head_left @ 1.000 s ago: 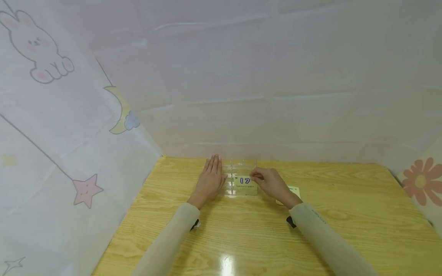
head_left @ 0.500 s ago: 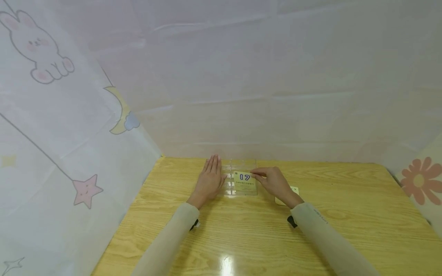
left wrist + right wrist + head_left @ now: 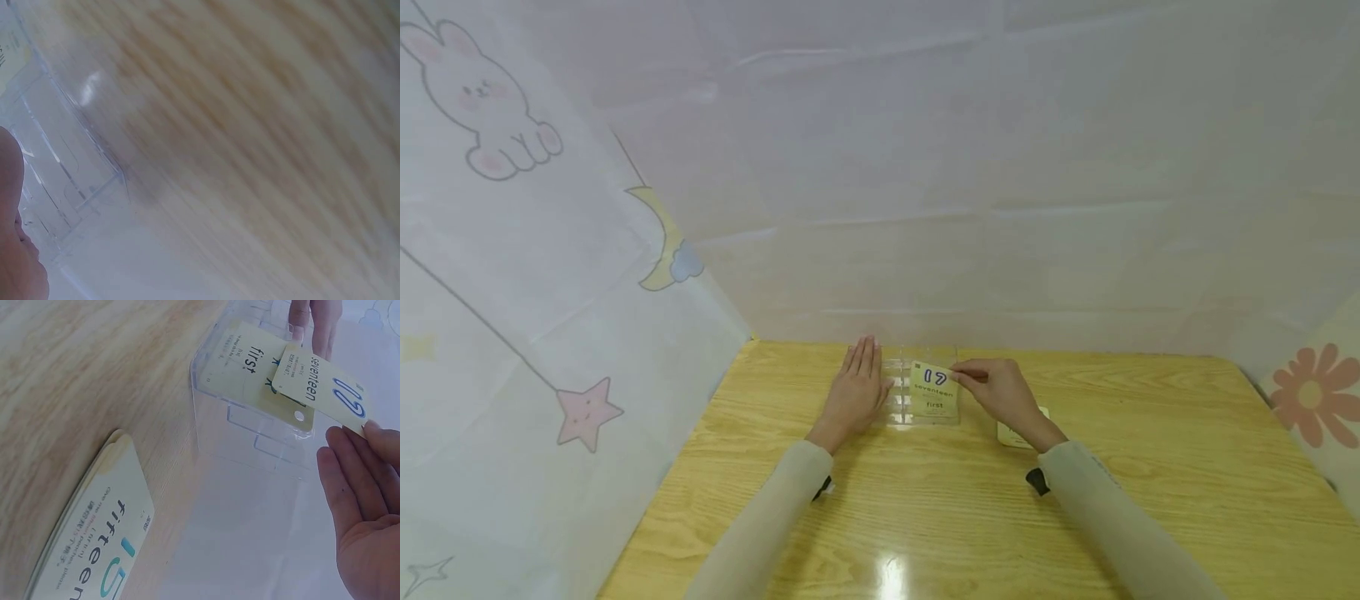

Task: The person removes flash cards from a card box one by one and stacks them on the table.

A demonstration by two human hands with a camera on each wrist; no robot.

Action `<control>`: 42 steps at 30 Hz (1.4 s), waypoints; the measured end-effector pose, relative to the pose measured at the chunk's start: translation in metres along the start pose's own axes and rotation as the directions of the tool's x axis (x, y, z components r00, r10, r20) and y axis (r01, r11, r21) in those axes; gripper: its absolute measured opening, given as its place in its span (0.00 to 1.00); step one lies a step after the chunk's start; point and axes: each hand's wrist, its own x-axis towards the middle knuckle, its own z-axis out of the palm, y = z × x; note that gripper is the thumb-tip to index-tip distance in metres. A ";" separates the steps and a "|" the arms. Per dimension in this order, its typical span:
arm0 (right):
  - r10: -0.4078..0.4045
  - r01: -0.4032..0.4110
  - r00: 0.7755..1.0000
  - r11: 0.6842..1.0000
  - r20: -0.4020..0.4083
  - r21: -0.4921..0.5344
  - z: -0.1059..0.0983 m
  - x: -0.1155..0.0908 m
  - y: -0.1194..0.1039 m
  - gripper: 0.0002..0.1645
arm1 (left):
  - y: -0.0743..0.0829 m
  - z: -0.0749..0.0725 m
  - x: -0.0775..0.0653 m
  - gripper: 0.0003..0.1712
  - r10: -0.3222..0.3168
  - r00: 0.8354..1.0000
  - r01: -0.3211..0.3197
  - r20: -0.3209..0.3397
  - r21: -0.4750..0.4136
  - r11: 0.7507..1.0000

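Seventeen card (image 3: 934, 377): we saw it lifted higher over the clear case (image 3: 892, 408) – right half – than a second before.
First card (image 3: 934, 407): uncovered beneath, so we judged the two separating.
Right hand (image 3: 997, 392): fingers pinched the seventeen card's corner.
Left hand (image 3: 856, 388): fingers together on the case's left.
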 end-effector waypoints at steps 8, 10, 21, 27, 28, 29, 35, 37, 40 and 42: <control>0.063 -0.065 0.998 0.988 0.020 0.138 -0.005 0.000 -0.001 0.15 | 0.000 0.002 0.001 0.43 -0.004 1.000 0.004 0.007 0.011 1.000; 0.079 -0.084 0.996 0.979 0.032 0.184 -0.007 0.000 -0.001 0.16 | -0.001 0.001 0.001 0.43 -0.004 1.000 0.004 0.015 0.010 1.000; 0.187 -0.209 0.977 0.931 0.103 0.298 -0.025 -0.006 -0.002 0.18 | -0.001 -0.003 0.000 0.43 -0.011 0.999 0.011 0.047 -0.011 1.000; 0.223 -0.260 0.965 0.895 0.141 0.362 -0.038 -0.011 0.003 0.21 | -0.002 -0.002 0.000 0.43 0.001 0.999 -0.001 0.036 -0.007 1.000; 0.232 -0.270 0.962 0.890 0.146 0.368 -0.040 -0.012 0.004 0.21 | -0.002 -0.001 0.000 0.43 -0.001 0.999 0.001 0.035 -0.007 1.000; 0.240 -0.279 0.959 0.885 0.150 0.373 -0.042 -0.013 0.005 0.22 | -0.002 -0.001 0.000 0.43 -0.002 1.000 0.002 0.027 -0.004 1.000; 0.288 -0.329 0.943 0.871 0.164 0.365 -0.057 -0.020 0.013 0.25 | -0.003 -0.002 0.000 0.43 -0.007 1.000 0.007 -0.008 -0.014 1.000; 0.296 -0.338 0.941 0.865 0.166 0.371 -0.061 -0.023 0.017 0.25 | -0.002 -0.002 0.000 0.43 -0.002 1.000 0.002 -0.012 -0.020 1.000; 0.304 -0.352 0.935 0.855 0.183 0.380 -0.067 -0.028 0.024 0.27 | -0.001 -0.002 0.000 0.43 0.000 1.000 -0.001 -0.001 -0.033 0.999; 0.321 -0.374 0.927 0.844 0.196 0.385 -0.070 -0.031 0.028 0.28 | 0.000 -0.003 0.000 0.43 0.000 1.000 0.001 0.009 -0.036 0.999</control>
